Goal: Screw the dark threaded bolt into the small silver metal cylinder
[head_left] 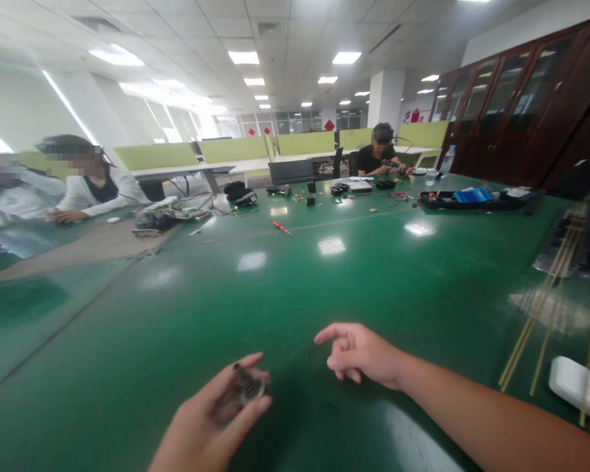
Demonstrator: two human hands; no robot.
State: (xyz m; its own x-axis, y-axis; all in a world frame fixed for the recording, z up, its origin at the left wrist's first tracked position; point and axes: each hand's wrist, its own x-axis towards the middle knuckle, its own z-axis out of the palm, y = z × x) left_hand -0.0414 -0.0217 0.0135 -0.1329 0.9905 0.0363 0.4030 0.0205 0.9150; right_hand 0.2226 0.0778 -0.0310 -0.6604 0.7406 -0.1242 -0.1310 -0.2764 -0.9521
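Between the thumb and fingers of my left hand (pixel 204 416) is a small dark metal part (pixel 250 387). It has a narrow stem at its upper left and a wider round, ridged section by the thumb; its exact kind is hard to make out. To the right, and apart from the part, my right hand (pixel 361 354) hovers over the green tabletop (pixel 295 288). Its index finger points left, the other fingers bend loosely, and nothing shows in its grasp.
An orange-handled screwdriver (pixel 280 227) lies further out. Thin yellowish rods (pixel 545 321) and a white device (pixel 573 383) are at the right. A black tray (pixel 442 202) holds blue items. Co-workers sit at the left (pixel 91 183) and far side (pixel 381 154).
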